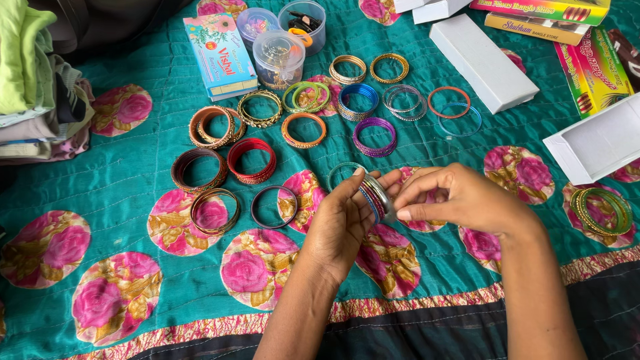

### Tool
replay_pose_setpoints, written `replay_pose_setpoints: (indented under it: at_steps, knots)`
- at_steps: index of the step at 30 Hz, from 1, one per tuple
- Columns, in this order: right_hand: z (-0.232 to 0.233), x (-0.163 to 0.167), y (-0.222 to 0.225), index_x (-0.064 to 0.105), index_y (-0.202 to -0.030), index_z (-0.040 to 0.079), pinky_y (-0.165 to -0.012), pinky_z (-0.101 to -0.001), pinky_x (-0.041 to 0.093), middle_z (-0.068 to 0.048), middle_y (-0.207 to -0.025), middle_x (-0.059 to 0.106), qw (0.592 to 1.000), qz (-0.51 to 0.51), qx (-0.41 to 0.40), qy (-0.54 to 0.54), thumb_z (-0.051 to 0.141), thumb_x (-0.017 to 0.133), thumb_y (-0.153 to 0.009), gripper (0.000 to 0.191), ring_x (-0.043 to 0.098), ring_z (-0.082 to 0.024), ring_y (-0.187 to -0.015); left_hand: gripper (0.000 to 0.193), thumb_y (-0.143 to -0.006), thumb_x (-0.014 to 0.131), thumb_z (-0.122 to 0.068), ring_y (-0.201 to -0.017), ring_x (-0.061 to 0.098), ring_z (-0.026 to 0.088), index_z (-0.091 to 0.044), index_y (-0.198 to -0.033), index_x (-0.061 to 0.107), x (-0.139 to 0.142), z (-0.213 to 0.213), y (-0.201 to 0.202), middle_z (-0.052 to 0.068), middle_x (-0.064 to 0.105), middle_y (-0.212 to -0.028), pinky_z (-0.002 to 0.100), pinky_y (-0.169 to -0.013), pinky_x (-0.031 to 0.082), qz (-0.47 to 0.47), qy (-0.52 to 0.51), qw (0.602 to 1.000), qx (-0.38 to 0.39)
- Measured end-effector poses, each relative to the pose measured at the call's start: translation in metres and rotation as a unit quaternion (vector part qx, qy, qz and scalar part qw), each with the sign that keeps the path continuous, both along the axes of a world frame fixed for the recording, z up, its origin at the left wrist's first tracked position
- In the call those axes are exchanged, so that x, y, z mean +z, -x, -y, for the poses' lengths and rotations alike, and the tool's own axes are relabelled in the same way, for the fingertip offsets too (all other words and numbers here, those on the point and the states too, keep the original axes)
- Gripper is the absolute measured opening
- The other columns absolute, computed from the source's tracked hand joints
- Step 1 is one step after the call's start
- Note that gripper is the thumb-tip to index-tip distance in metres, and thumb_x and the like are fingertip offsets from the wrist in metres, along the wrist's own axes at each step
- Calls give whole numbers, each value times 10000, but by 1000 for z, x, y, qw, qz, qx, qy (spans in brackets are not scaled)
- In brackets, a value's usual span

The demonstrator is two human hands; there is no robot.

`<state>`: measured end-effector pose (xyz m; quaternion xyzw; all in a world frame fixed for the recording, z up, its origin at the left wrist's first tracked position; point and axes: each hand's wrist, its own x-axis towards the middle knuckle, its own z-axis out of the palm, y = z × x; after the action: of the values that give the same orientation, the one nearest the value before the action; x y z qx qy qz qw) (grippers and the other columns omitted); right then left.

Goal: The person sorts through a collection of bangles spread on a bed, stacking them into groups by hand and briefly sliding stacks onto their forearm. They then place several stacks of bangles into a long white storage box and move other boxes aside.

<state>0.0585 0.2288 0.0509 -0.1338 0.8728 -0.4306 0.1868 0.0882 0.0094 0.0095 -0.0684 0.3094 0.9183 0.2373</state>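
My left hand (340, 223) holds a small stack of bangles (377, 198), blue, red and silver, upright between thumb and fingers. My right hand (460, 200) pinches the same stack from the right side with its fingertips. Both hands hover over a teal quilted cloth (133, 173) with pink flower circles. A thin teal bangle (341, 171) lies on the cloth just behind my left fingers. Part of the held stack is hidden by my fingers.
Several bangle sets lie in rows behind my hands: a red set (251, 161), brown set (199, 170), purple set (374, 137), blue set (358, 101), green-gold set (601, 211). Clear plastic tubs (279, 59), a blue box (220, 55), white boxes (483, 61) and folded clothes (37, 87) ring the cloth.
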Motion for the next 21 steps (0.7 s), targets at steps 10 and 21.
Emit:
replay_pose_setpoints:
  at_steps: [10,21]
  knots:
    - [-58,-71,43,809,-1123,190,-988,-615,354,-44,-1347,688,828,-401,-186,-345,249,734,-910,234,518,-324,-1235,403,-1011,517,-319,-1178,697,224,0,-1253,567,11,-1,-4,177,722,-1277,336,-1087,480,-9,-9,1000,-3]
    - [-64,-40,20,795,-991,211,-929,-437,521,31,-1006,799,856,-241,-206,-409,296,804,-842,171,745,-217,-960,462,-984,532,-368,-1095,721,166,-36,-1300,590,10,1,-4,109,758,-1232,322,-1012,486,-3,52,999,-9]
